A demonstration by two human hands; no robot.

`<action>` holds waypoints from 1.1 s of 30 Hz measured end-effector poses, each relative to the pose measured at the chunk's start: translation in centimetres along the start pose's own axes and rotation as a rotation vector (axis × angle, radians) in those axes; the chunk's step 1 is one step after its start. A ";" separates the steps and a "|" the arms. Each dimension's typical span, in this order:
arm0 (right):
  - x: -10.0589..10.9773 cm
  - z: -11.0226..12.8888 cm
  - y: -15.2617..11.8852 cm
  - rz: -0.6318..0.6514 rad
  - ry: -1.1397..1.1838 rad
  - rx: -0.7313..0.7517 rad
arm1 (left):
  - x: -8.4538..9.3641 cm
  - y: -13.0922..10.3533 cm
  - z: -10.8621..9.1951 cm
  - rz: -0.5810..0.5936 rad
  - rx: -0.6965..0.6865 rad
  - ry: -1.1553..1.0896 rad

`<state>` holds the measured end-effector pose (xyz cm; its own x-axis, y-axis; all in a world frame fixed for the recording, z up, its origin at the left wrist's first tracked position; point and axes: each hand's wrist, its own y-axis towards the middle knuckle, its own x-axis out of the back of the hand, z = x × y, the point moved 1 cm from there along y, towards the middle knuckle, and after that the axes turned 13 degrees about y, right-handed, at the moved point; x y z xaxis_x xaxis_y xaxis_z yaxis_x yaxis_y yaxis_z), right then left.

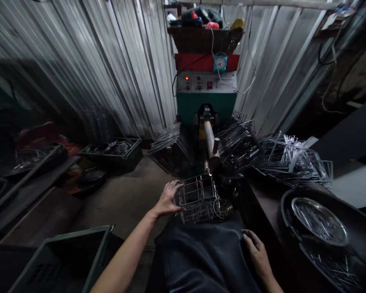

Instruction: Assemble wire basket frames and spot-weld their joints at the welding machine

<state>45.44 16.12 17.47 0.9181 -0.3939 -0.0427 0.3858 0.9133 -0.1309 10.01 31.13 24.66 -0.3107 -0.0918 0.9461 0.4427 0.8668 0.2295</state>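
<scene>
My left hand (168,198) grips the left side of a wire basket (197,196), thumb below and fingers on top. The basket's upper right corner is at the tip of the machine's electrode arm (210,136), where a small bright spot shows. My right hand (255,245) is beside the dark apron (201,256) over my lap, fingers curled with the fingertips near its right edge; whether something small is between them is too dark to tell.
Wire frames are stacked left (171,148) and right (239,142) of the green machine (206,99). More frames (293,158) lie at the right, near a metal bowl of rods (319,221). A green crate (73,236) stands lower left, a filled bin (112,152) farther back.
</scene>
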 end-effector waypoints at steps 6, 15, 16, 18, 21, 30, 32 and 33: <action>-0.1 -0.3 0.1 0.006 -0.055 0.036 | 0.2 0.3 0.2 -0.012 0.002 -0.003; 0.4 -0.7 -0.1 -0.023 -0.021 -0.022 | 0.3 0.8 0.6 0.004 -0.009 -0.044; 0.6 -0.7 -0.3 -0.013 -0.003 -0.036 | 0.3 0.9 0.7 0.010 -0.012 -0.040; 0.8 -0.7 -0.9 0.027 0.041 -0.059 | 0.4 1.1 0.9 0.027 -0.013 -0.024; 0.9 -0.6 -1.7 0.072 0.046 -0.075 | 0.6 1.3 1.1 0.051 -0.010 0.011; -1.5 1.6 -0.5 0.139 -0.013 0.008 | 3.3 -0.1 -3.4 0.057 -0.136 0.231; -2.7 3.9 -0.3 0.178 0.006 0.058 | 3.5 0.1 -5.2 0.073 -0.144 0.254; -3.2 5.1 -0.3 0.213 -0.004 0.103 | 3.5 0.3 -6.0 0.074 -0.155 0.261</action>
<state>42.83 17.65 22.68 0.9801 -0.1909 -0.0542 0.1903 0.9816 -0.0175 14.13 28.15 29.41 -0.0558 -0.1715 0.9836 0.5857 0.7922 0.1714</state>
